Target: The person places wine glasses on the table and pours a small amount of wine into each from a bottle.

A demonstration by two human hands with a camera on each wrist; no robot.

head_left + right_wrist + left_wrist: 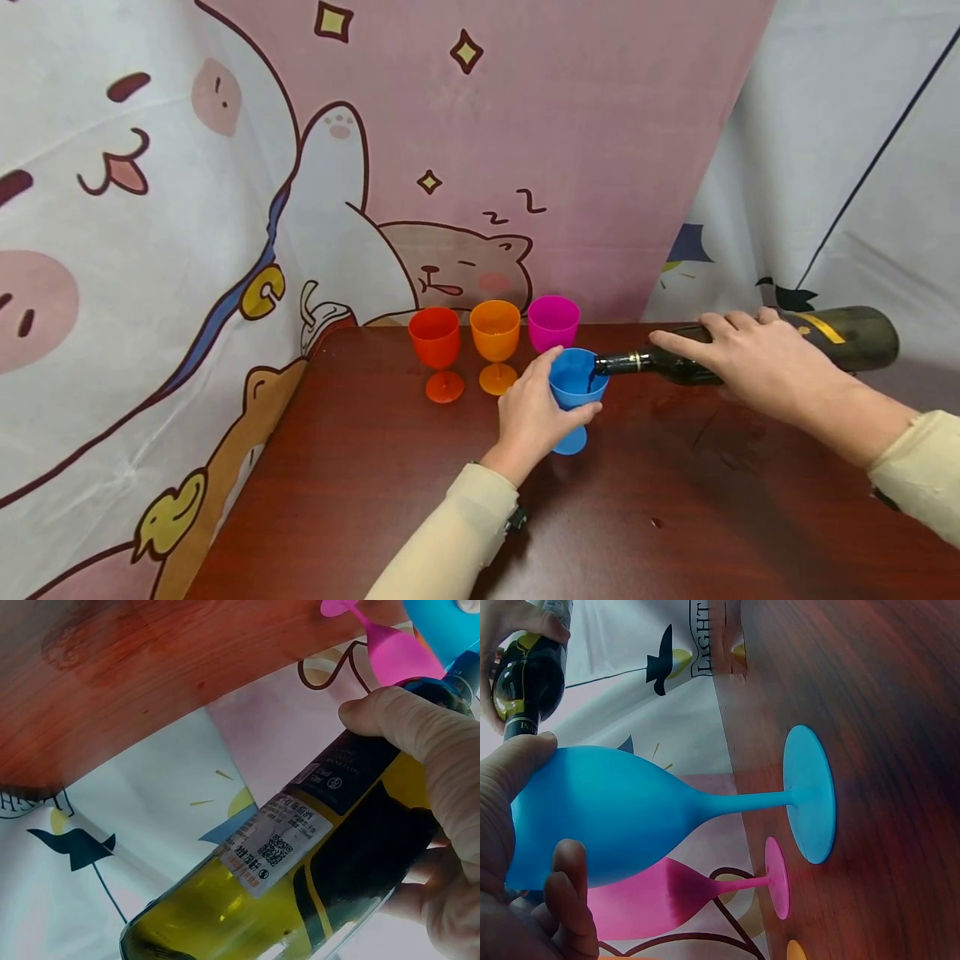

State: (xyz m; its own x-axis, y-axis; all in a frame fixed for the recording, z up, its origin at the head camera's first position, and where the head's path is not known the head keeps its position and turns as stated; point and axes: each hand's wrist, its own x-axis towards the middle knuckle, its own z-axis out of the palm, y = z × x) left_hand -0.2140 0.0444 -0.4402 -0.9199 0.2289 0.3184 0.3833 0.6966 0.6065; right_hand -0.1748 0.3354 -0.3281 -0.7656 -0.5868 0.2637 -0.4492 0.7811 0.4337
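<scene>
In the head view my left hand (534, 412) grips the bowl of a blue plastic goblet (572, 377), thumb on the near side and fingers round the far side. The left wrist view shows its stem and round foot (810, 795) at the tabletop. My right hand (765, 367) holds a dark glass wine bottle (862, 337) by its body, tipped nearly level with the neck pointing left. The bottle's mouth is over the goblet's rim, and a thin dark stream (590, 382) runs into the bowl. Labels (277, 840) show on the bottle in the right wrist view.
A red goblet (436, 337), an orange goblet (495, 332) and a magenta goblet (553, 321) stand in a row behind my left hand. A small dark speck (657, 523) lies on the brown wooden table (360, 500). Cartoon-printed cloth (600, 150) hangs behind it.
</scene>
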